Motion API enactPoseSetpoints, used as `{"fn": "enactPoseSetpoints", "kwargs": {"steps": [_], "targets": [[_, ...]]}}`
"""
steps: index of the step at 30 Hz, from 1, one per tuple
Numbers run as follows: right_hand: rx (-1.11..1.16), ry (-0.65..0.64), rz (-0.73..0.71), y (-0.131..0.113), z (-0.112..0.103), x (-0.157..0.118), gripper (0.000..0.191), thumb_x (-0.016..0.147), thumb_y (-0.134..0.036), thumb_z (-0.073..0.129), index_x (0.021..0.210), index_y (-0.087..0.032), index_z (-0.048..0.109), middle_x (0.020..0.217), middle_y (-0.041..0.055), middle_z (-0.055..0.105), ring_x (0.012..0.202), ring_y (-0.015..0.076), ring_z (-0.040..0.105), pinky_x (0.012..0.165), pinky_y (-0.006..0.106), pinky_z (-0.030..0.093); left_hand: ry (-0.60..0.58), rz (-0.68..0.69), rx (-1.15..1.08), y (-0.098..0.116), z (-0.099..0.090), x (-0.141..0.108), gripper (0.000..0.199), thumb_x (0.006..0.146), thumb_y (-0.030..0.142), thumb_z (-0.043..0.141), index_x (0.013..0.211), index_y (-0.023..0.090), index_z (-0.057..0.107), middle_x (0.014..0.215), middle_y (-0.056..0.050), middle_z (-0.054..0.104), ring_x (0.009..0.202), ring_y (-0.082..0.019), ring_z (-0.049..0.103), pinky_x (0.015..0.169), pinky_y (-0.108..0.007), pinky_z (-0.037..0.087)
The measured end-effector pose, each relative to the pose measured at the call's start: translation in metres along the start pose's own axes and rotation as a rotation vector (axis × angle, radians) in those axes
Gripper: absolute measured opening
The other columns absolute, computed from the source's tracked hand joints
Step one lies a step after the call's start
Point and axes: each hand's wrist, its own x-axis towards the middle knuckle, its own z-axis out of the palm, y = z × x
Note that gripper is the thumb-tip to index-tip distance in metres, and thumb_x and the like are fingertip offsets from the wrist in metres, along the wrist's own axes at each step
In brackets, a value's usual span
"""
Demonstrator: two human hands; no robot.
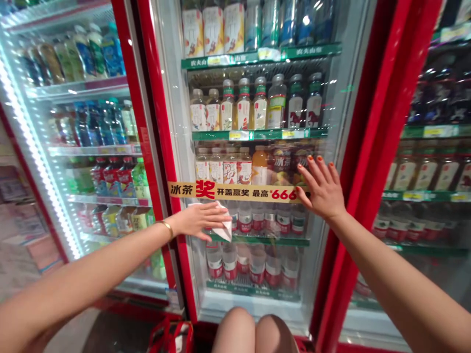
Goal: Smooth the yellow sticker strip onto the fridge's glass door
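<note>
My left hand presses a folded white tissue against the glass door of a drinks fridge, just below a yellow printed strip. Part of the tissue is hidden under the fingers, and one corner sticks out below them. My right hand lies flat on the same glass with its fingers spread, holding nothing. Its thumb rests by the right end of the strip. Behind the glass, bottles stand in rows on green-edged shelves.
Red door frames border the glass on both sides. To the left is another lit fridge full of bottles; more bottles show behind glass at the right. My knees are close to the door. A red and black object sits low at the left.
</note>
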Motion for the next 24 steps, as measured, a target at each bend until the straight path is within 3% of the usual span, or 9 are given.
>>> {"fn": "enactPoseSetpoints", "kwargs": {"steps": [2, 4, 7, 10, 13, 15, 17, 21, 24], "targets": [[-0.003, -0.002, -0.001, -0.001, 0.0, 0.001, 0.09, 0.104, -0.044, 0.061, 0.178, -0.038, 0.011, 0.185, 0.0037, 0.018, 0.17, 0.0373, 0.027, 0.137, 0.064, 0.026, 0.12, -0.244, 0.018, -0.044, -0.031, -0.017, 0.07, 0.098, 0.083, 0.048, 0.157, 0.044, 0.057, 0.174, 0.008, 0.045, 0.169, -0.022, 0.03, 0.144, -0.046, 0.014], [-0.005, 0.004, 0.0, -0.001, 0.0, 0.001, 0.089, 0.104, -0.044, 0.06, 0.178, -0.038, 0.011, 0.185, 0.0032, 0.019, 0.17, 0.0365, 0.027, 0.137, 0.064, 0.026, 0.39, -0.604, 0.067, -0.078, -0.064, -0.008, 0.079, 0.1, 0.082, 0.043, 0.165, 0.038, 0.047, 0.181, 0.002, 0.034, 0.173, -0.029, 0.015, 0.144, -0.058, 0.0], [-0.01, 0.011, 0.001, 0.001, 0.0, 0.0, 0.087, 0.104, -0.045, 0.06, 0.178, -0.037, 0.014, 0.185, 0.0044, 0.02, 0.17, 0.0377, 0.026, 0.137, 0.066, 0.024, 0.699, -0.944, 0.107, -0.076, -0.071, 0.033, 0.085, 0.106, 0.075, 0.035, 0.176, 0.031, 0.021, 0.188, -0.004, 0.005, 0.174, -0.033, -0.008, 0.141, -0.066, -0.007], [0.003, -0.022, 0.004, 0.003, 0.0, -0.001, 0.086, 0.104, -0.046, 0.059, 0.178, -0.035, 0.017, 0.185, 0.0059, 0.02, 0.17, 0.0398, 0.024, 0.136, 0.068, 0.022, 0.602, -0.823, 0.099, -0.021, -0.026, 0.06, 0.092, 0.102, 0.079, 0.04, 0.176, 0.03, 0.018, 0.187, -0.005, -0.004, 0.172, -0.035, -0.016, 0.14, -0.069, -0.003], [0.022, -0.051, 0.021, 0.004, 0.001, -0.001, 0.086, 0.103, -0.046, 0.059, 0.178, -0.035, 0.017, 0.186, 0.0056, 0.018, 0.17, 0.0409, 0.022, 0.137, 0.069, 0.02, 0.288, -0.413, 0.033, 0.028, 0.018, 0.038, 0.083, 0.097, 0.084, 0.049, 0.166, 0.04, 0.043, 0.184, 0.003, 0.023, 0.174, -0.028, 0.008, 0.144, -0.057, 0.01], [0.023, -0.043, 0.025, 0.003, 0.001, -0.001, 0.087, 0.103, -0.046, 0.059, 0.178, -0.036, 0.016, 0.186, 0.0048, 0.017, 0.171, 0.04, 0.021, 0.137, 0.069, 0.02, 0.141, -0.193, -0.015, 0.027, 0.021, 0.008, 0.069, 0.096, 0.084, 0.051, 0.155, 0.048, 0.056, 0.175, 0.012, 0.043, 0.169, -0.018, 0.029, 0.143, -0.04, 0.02], [0.01, -0.035, 0.016, 0.002, 0.001, -0.001, 0.087, 0.104, -0.046, 0.058, 0.178, -0.035, 0.015, 0.186, 0.0048, 0.017, 0.171, 0.0386, 0.021, 0.137, 0.069, 0.021, 0.105, -0.137, -0.029, -0.001, 0.001, -0.017, 0.063, 0.098, 0.082, 0.05, 0.149, 0.048, 0.062, 0.17, 0.014, 0.051, 0.166, -0.014, 0.034, 0.143, -0.034, 0.019], [-0.028, -0.039, 0.009, 0.001, 0.001, 0.0, 0.087, 0.104, -0.044, 0.057, 0.178, -0.035, 0.013, 0.186, 0.0052, 0.016, 0.171, 0.037, 0.02, 0.137, 0.068, 0.023, 0.458, -0.628, 0.048, -0.07, -0.063, -0.006, 0.086, 0.099, 0.089, 0.032, 0.155, 0.03, 0.058, 0.178, 0.008, 0.039, 0.174, -0.03, -0.003, 0.145, -0.057, -0.004], [-0.035, -0.018, 0.008, 0.002, 0.001, 0.0, 0.087, 0.104, -0.044, 0.057, 0.178, -0.035, 0.013, 0.186, 0.0044, 0.016, 0.172, 0.0362, 0.019, 0.138, 0.067, 0.022, 0.704, -0.966, 0.065, -0.071, -0.076, 0.039, 0.108, 0.098, 0.092, 0.007, 0.166, 0.017, 0.044, 0.186, 0.002, 0.015, 0.168, -0.033, -0.026, 0.142, -0.062, -0.006]]}}
